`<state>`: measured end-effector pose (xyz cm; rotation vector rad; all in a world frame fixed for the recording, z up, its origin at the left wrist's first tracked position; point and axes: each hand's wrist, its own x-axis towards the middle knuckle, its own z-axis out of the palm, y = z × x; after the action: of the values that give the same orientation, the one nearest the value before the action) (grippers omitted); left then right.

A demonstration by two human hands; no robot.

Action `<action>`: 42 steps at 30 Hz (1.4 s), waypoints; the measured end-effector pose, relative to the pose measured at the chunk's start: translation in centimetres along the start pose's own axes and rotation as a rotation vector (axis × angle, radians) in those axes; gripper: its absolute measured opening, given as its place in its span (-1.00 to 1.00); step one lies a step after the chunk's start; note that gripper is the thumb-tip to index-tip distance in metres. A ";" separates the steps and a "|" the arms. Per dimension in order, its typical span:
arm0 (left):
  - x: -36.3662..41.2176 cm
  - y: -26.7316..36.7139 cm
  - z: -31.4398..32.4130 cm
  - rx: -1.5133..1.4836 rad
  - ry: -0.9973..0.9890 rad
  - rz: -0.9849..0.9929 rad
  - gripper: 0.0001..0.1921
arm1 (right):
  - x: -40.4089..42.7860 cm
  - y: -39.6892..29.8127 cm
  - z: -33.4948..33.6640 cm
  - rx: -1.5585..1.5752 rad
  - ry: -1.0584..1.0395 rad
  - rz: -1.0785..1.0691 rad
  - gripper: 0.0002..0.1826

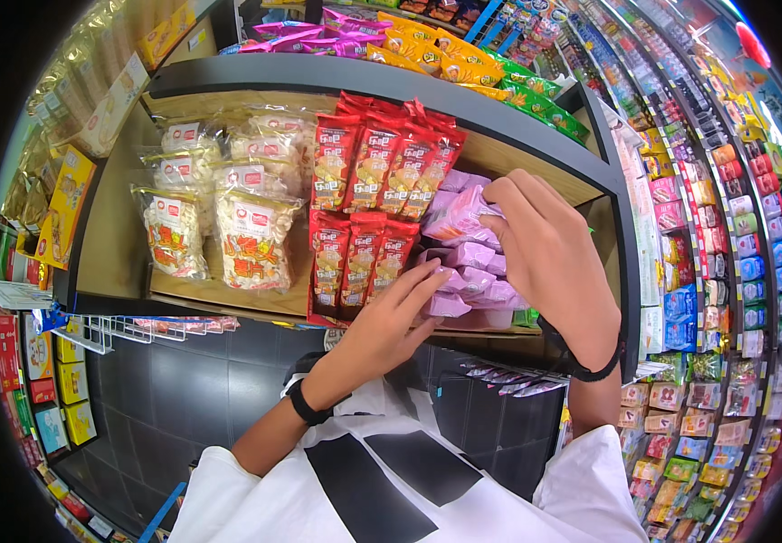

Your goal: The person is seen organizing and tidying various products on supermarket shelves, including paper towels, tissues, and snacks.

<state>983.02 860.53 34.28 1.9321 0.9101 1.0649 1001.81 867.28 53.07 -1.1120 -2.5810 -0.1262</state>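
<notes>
Purple snack packets (472, 271) lie piled in the right part of a wooden display shelf (268, 309). My right hand (547, 237) grips a larger purple packet (458, 214) at its right end, thumb and fingers around it, on top of the pile. My left hand (394, 315) rests its fingertips on the lower left packets of the pile, fingers apart, holding nothing that I can see. Left of the pile stand red snack packets (363, 254) in two tiers, the lower ones in a red box. Clear bags of pale puffed snacks (252, 237) stand in rows further left.
A dark shelf edge (377, 75) runs above, with purple, orange and green snack bags (472, 68) behind it. White wire racks (126, 329) hang at the lower left. Tall stocked shelves (723, 237) curve along the right. Dark floor tiles (194, 387) lie below.
</notes>
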 end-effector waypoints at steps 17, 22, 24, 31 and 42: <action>0.0 -0.4 -0.2 0.038 0.017 0.035 -0.23 | 0.9 0.4 2.8 0.117 0.010 -0.040 -0.74; 0.2 -0.5 0.0 0.051 0.019 0.066 -0.22 | -0.2 2.8 5.2 0.124 -0.046 0.040 -0.73; 0.1 -0.4 -0.1 0.057 0.027 0.079 -0.22 | -0.4 3.7 6.5 0.143 -0.068 0.078 -0.72; 0.3 0.1 -0.5 0.017 -0.025 0.019 -0.23 | -1.3 5.0 10.5 0.122 -0.105 0.129 -0.74; 0.9 0.3 0.0 0.033 0.052 0.035 -0.21 | -7.2 2.2 1.6 0.295 0.178 0.455 -0.70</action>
<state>983.43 861.18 34.92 1.9617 0.9306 1.1320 1007.55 864.15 49.08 -1.4571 -2.0486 0.2435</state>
